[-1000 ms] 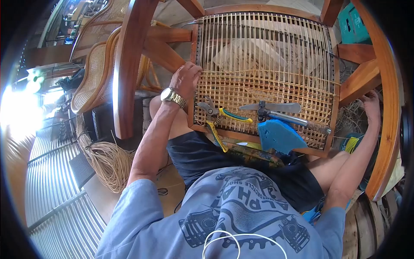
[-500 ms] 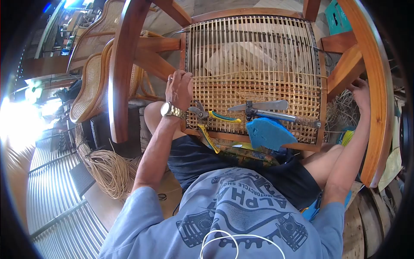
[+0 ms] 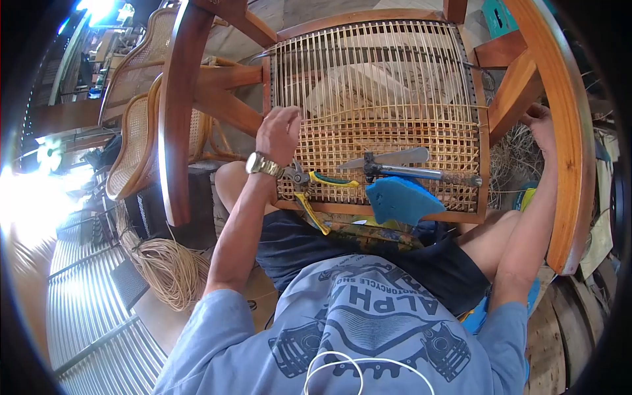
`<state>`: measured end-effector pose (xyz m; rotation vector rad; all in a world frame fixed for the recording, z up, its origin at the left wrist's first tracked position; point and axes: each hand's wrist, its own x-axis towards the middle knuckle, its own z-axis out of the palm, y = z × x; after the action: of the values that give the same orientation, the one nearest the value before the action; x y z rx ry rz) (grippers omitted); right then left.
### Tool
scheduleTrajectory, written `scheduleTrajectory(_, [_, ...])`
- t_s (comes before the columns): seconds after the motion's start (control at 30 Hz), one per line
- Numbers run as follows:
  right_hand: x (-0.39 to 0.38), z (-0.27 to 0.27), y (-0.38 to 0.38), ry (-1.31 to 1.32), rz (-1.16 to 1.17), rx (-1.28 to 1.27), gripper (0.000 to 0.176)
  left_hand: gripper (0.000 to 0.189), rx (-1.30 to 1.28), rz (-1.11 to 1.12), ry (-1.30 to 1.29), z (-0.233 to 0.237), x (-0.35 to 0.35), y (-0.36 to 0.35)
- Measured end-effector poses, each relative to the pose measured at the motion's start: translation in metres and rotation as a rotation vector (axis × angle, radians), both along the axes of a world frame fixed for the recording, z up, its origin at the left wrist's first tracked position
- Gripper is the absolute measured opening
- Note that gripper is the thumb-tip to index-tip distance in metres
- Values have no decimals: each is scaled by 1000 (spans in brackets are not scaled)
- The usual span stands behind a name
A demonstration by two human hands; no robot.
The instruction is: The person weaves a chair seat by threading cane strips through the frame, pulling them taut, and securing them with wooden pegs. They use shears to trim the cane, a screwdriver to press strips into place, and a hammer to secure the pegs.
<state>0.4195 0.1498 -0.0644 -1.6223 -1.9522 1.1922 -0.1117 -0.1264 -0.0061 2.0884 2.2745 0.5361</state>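
Observation:
My left hand (image 3: 279, 135), with a gold watch at the wrist, rests at the left edge of a wooden chair frame, its fingers curled over the part-woven cane seat (image 3: 388, 122); what they hold, if anything, is hidden. My right hand (image 3: 540, 126) reaches beyond the right side of the frame, near loose fibres, and its fingertips are partly hidden by the wood. On the near part of the weave lie yellow-handled pruning shears (image 3: 309, 191), a knife (image 3: 401, 157), a hammer (image 3: 421, 174) and a blue foam piece (image 3: 403, 200).
Curved chair legs rise at the left (image 3: 172, 118) and right (image 3: 567, 151). A coil of cane (image 3: 168, 270) lies at lower left, beside corrugated metal sheet (image 3: 99, 296). Cane-backed chairs (image 3: 135, 141) stand behind it. A green crate (image 3: 498, 18) is at upper right.
The seat, with the tools on it, appears shifted slightly left in view. My right hand sits a little higher and further left; my left hand stays by the seat's left edge, fingers more curled.

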Motion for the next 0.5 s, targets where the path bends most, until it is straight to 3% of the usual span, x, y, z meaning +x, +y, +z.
scheduleTrajectory(0.07, [0, -2, 2, -38, 11, 3, 23, 15, 4, 177, -162, 2, -3, -13])
scheduleTrajectory(0.1, [0, -4, 4, -57, 19, 4, 23, 15, -8, 203, -112, 6, -4, -17])
scheduleTrajectory(0.13, [1, -6, 6, -57, 23, 1, 23, 15, -11, 207, -112, 6, -3, -19])
scheduleTrajectory(0.2, [2, -10, 8, 186, 20, -102, 23, 14, -28, 128, -131, 7, 0, -22])
scheduleTrajectory(0.23, [1, -11, 8, 187, 23, -102, 23, 21, 4, -2, -110, 6, 2, -17])
scheduleTrajectory(0.33, [4, -13, 8, 215, 3, -90, 21, 31, -137, -68, -138, 9, 24, -6])
scheduleTrajectory(0.4, [4, -13, 9, 116, 14, -30, 21, 37, -176, -69, -92, 10, 29, 2])
scheduleTrajectory(0.47, [0, -9, 3, 167, -29, -24, 22, 37, -379, 84, 8, 15, 32, 13])
scheduleTrajectory(0.5, [-4, -5, -1, 220, -56, -19, 22, 29, -355, 67, -17, 13, 31, 21])
